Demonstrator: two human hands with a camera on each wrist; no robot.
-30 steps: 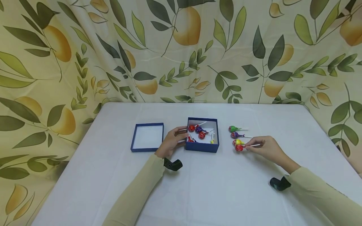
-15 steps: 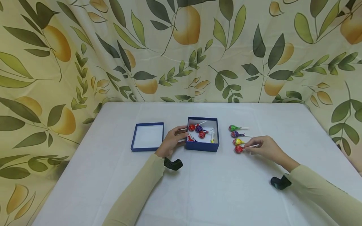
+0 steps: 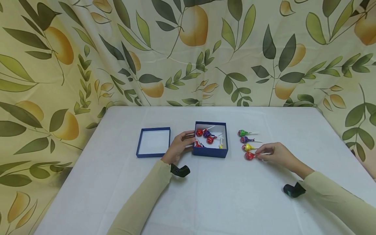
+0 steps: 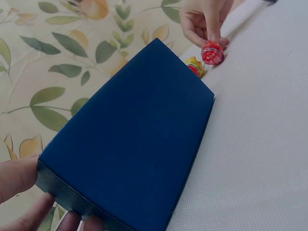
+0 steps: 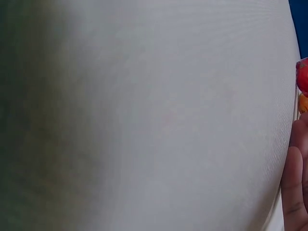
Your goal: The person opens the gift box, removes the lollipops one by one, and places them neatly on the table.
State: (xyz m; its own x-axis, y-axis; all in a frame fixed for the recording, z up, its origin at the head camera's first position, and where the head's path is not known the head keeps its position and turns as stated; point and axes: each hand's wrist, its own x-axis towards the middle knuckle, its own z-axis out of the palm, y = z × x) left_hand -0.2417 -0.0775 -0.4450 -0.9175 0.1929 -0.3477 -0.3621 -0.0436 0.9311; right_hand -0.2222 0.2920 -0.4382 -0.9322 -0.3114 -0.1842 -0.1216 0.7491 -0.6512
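My right hand pinches the stick of a red lollipop, whose wrapped head lies at the near end of a column of lollipops. Just beyond it are a yellow lollipop, a purple lollipop and a green lollipop, heads to the left. Several wrapped lollipops lie inside a blue box. Against that box's left wall rest the fingers of my left hand. The left wrist view shows these fingertips touching the wall, with the box's blue front face filling the middle.
A blue-rimmed lid with a white inside lies left of the box, close to my left wrist. White cloth covers the table. Behind it hangs a curtain printed with fruit and leaves.
My right hand has moved slightly toward me with the red lollipop, drawing its head apart from the yellow one. The left hand and the box stay put.
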